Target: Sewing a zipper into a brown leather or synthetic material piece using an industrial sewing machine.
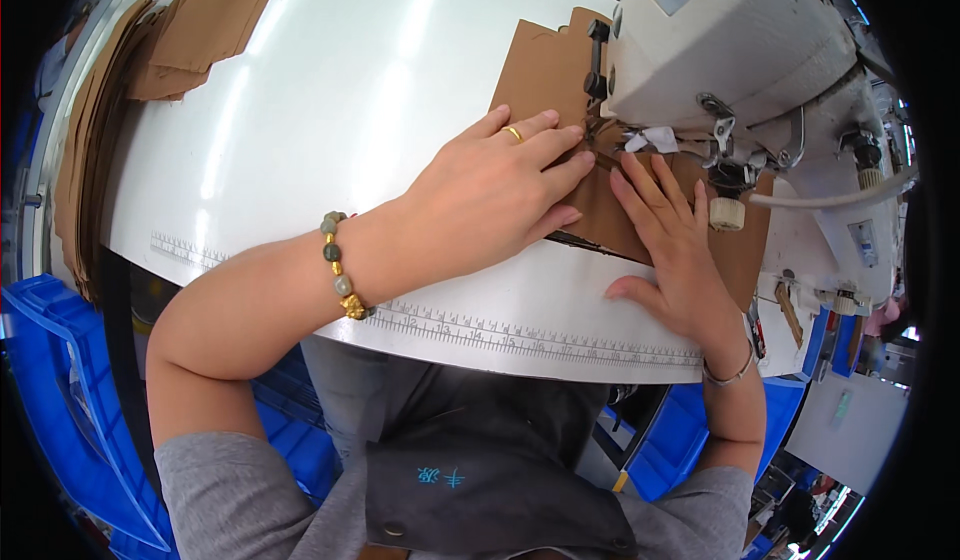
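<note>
A flat brown fabric piece [540, 72] lies on the white table, partly beneath the head of a white sewing machine [745, 55]. My left hand [500, 190] rests on it with fingers stretched out, the fingertips close to the needle area. Just to the right, my right hand [675, 245] presses flat on the same fabric, fingers spread and thumb apart over the table edge side. The needle itself is hidden behind the fingers and machine parts. A small white scrap [655, 140] sits by the presser area.
Stacked brown pieces [88, 150] hang over the table's left edge, with more brown pieces [215, 20] at the far left. A printed ruler [520, 342] runs along the near edge of the white table [330, 90]. Blue bins [70, 390] stand below. A white hose [840, 200] crosses at right.
</note>
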`<state>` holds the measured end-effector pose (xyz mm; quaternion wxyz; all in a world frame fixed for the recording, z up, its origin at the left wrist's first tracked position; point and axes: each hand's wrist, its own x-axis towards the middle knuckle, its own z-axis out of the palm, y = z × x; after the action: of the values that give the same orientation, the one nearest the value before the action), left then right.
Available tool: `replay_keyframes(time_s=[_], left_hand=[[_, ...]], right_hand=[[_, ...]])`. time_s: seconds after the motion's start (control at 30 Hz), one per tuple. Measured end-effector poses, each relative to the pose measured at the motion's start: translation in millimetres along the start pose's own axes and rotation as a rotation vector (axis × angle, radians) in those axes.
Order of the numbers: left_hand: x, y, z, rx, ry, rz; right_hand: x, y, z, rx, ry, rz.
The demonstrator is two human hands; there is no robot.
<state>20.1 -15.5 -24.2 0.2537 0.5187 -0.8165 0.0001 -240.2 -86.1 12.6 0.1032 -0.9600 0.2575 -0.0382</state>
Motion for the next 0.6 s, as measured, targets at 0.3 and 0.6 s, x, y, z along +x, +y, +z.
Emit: replay_keyframes(time_s=[0.3,0.6], left_hand=[[0.1,-0.1,6.2,0.038,0.054,0.002],[-0.1,0.5,10.4,0.086,0.014,-0.011]], right_hand=[[-217.3,219.3,-201.0,-0.453,1.366,0.399],[-345.0,408.1,-233.5,0.594,1.207,0.926]])
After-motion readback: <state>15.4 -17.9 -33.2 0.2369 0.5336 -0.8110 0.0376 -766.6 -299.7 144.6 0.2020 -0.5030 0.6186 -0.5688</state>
